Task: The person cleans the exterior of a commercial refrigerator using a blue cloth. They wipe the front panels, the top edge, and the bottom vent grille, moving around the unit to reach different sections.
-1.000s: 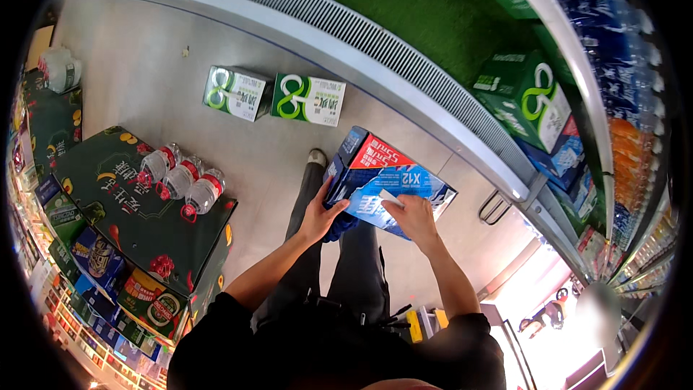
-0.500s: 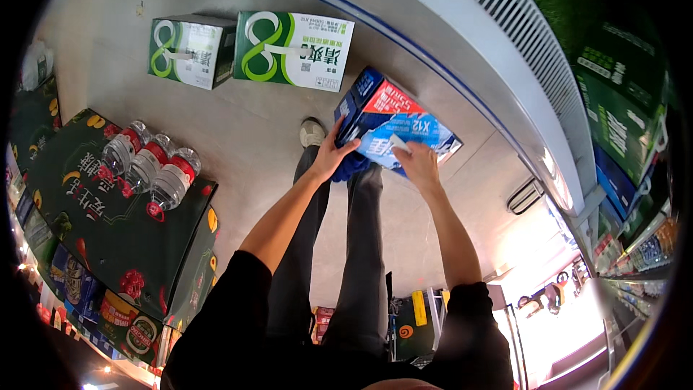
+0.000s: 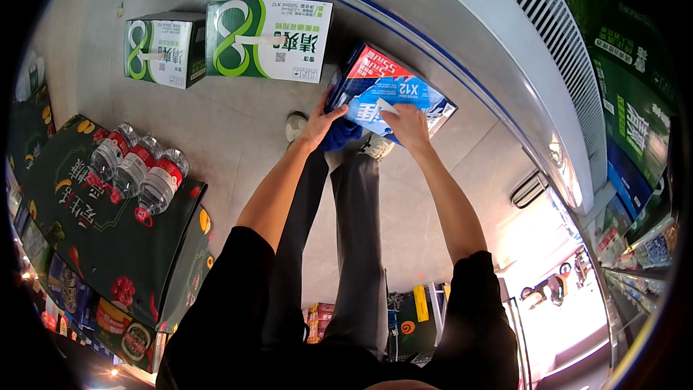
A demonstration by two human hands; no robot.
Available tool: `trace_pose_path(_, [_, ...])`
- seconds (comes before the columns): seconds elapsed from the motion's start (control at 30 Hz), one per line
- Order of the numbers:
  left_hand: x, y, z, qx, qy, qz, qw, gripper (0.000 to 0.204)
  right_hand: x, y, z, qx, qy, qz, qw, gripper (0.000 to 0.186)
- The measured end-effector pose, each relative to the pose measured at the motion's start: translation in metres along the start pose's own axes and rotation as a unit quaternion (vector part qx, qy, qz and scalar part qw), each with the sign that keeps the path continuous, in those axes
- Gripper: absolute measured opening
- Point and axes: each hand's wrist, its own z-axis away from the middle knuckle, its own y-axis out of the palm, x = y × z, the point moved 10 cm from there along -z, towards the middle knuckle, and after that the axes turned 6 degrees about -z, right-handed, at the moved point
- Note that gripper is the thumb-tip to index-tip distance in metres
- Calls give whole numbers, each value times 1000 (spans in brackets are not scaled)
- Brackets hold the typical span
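I hold a blue-and-red carton [image 3: 408, 79] low over the floor, tilted. My left hand [image 3: 321, 121] grips its left side, with a dark blue cloth [image 3: 341, 137] just beneath the box beside that hand. My right hand [image 3: 406, 124] is on the box's top face, fingers closed on a white handle strip. Beyond the carton, two green-and-white cartons stand on the floor, a larger one [image 3: 269, 40] and a smaller one [image 3: 164, 50].
A dark green printed platform [image 3: 108, 245] at left bears three large water bottles [image 3: 130, 170]. A shelving edge with a white slotted grille [image 3: 520, 22] curves along the top and right, beside stacked green cartons [image 3: 635, 123]. A bright opening with a scooter [image 3: 548, 289] shows at lower right.
The carton and both my hands have moved upward in the picture, away from my body. The view has shifted, bringing the floor cartons higher and leftward. My grip looks the same.
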Motion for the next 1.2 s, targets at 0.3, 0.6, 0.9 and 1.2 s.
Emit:
trace_pose_path(0.3, [-37, -7, 56, -106, 31, -488, 866, 58, 7, -16, 51, -97, -7, 20, 995, 45])
trace_pose_path(0.6, [-200, 125, 221, 9, 148, -448, 882, 38, 15, -237, 250, -243, -49, -56, 967, 36])
trace_pose_path(0.9, [-424, 361, 207, 26, 215, -576, 788, 104, 44, -614, 241, -531, -191, 32, 825, 55])
trace_pose_path(1.2, [-441, 438, 92, -23, 190, -400, 896, 111, 37, -622, 139, -224, -109, 90, 964, 40])
